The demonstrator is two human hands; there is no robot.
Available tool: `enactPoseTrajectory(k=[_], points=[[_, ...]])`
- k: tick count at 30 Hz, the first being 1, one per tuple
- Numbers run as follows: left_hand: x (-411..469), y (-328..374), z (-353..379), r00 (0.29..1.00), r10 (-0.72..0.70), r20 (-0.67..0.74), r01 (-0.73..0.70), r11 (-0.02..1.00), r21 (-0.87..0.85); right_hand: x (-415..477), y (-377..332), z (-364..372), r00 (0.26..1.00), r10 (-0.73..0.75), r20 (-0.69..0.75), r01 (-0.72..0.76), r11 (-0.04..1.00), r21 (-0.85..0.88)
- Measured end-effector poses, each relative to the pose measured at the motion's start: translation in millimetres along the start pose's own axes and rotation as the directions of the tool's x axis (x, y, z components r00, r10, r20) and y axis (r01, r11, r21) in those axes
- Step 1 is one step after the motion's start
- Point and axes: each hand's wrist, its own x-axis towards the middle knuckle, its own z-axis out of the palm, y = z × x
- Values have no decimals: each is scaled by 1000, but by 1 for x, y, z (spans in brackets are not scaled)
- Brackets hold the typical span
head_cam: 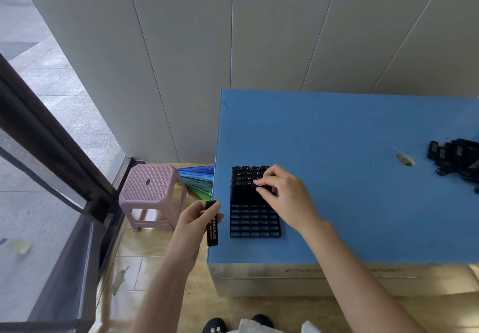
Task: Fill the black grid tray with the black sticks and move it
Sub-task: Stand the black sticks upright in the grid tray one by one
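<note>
We judge the task to be less than half done. The tray [255, 222] lies on the blue worktop [350, 130], close to its left edge and nearer to the front edge than to the back. The far rows of the tray, about four of them, hold standing sticks [246, 174]. The near rows, which are more, show only empty cells. So most of the filling is left, and the moving of the tray has not begun.

The right hand [285, 195] is over the right side of the filled part. Its fingers [264, 183] are curled and seem to pinch the top of a stick [255, 185] in the nearest filled row, touching its neighbours. We think that this stick is going down into its cell, but how deep it sits we cannot tell.

The left hand [197, 218] is at the left edge of the worktop, just beside the tray and not touching it. It grips a spare stick [212, 225] near the upper end, so that the stick hangs almost upright.

A pile [458, 161] of more sticks lies at the right edge of the worktop, well apart from the tray. We expect many more trips to it before the tray is full.
</note>
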Motion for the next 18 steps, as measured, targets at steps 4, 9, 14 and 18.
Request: enactPoseTrajectory(k=[4,9,14,18], points=[[-1,3,0,999,29,26,-28,999,-24,-15,-15,1,996,93,-11,-88,971,220],[-1,7,3,996,76,45,-75,997,-30,-36,-39,14,841,303,449,-524,663,535],[-2,9,12,989,125,82,-126,992,17,-47,-52,20,704,243,667,-709,294,641],[-5,12,16,979,127,159,-139,988,68,-49,-46,16,728,204,654,-685,269,678]])
